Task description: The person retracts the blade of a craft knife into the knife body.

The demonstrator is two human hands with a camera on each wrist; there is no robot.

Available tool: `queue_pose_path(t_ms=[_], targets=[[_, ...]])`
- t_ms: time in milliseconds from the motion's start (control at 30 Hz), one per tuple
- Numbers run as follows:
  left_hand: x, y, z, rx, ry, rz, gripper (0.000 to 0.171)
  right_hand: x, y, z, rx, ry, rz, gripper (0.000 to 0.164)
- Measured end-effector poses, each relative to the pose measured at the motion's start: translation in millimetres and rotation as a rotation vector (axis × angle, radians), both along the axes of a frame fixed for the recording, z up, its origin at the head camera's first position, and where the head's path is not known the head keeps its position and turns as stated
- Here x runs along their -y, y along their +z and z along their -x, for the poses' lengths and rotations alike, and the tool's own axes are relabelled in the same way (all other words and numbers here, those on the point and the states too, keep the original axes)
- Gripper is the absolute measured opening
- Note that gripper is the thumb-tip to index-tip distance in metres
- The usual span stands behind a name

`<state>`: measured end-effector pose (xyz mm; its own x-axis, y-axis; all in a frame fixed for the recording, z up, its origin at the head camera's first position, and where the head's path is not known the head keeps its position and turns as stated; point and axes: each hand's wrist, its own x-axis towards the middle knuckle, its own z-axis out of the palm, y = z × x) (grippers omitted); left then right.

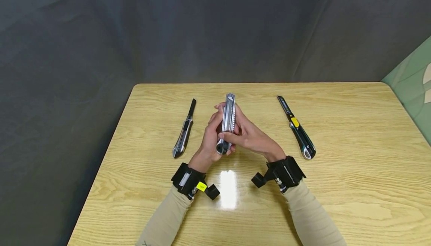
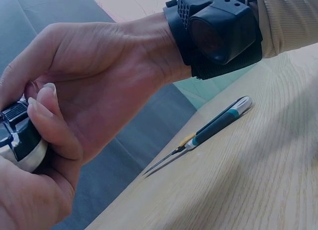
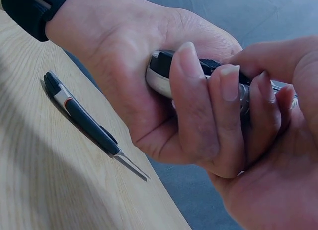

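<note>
Both hands hold a silver utility knife (image 1: pixel 229 115) between them over the middle of the table, its black end toward the person and its long channel pointing away. The left hand (image 1: pixel 209 137) grips it from the left; in the right wrist view, curled fingers (image 3: pixel 198 111) wrap the black-and-silver handle (image 3: pixel 160 76). From the other side, the right hand (image 1: pixel 254 138) holds the knife with its thumb laid across the lower part and its fingers behind. In the left wrist view only the handle's end (image 2: pixel 25 140) shows, partly covered by fingers.
A grey-and-black utility knife (image 1: pixel 183 135) with a dark blade lies to the left on the wooden table (image 1: pixel 353 186). On the right lies a black one (image 1: pixel 301 135) with a yellow slider. Dark fabric (image 1: pixel 215 29) hangs behind the table's far edge.
</note>
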<state>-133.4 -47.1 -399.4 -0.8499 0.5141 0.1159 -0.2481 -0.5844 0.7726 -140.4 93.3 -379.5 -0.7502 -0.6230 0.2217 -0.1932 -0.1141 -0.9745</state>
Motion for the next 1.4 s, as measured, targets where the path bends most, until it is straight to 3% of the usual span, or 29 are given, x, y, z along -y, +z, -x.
queue_pose_path(t_ms=[333, 767, 1000, 1200, 1400], targets=[[1, -0.2, 0.2, -0.006, 0.000, -0.015, 0.044, 2, 23.4, -10.6, 0.024, 0.006, -0.024, 0.071], [-4, -2.4, 0.7, 0.007, 0.004, 0.003, 0.052, 0, 25.4, -12.1, 0.008, -0.034, -0.065, 0.071], [-5, -6.1, 2.2, 0.036, 0.019, 0.001, 0.059, 3, 24.8, -9.6, -0.044, -0.046, -0.067, 0.069], [-5, -8.4, 2.7, 0.066, 0.019, 0.041, 0.055, 3, 25.9, -9.3, -0.028, -0.109, -0.108, 0.055], [-3, -9.3, 2.9, 0.102, 0.058, 0.104, 0.055, 1, 27.1, -8.4, -0.015, -0.193, -0.117, 0.037]])
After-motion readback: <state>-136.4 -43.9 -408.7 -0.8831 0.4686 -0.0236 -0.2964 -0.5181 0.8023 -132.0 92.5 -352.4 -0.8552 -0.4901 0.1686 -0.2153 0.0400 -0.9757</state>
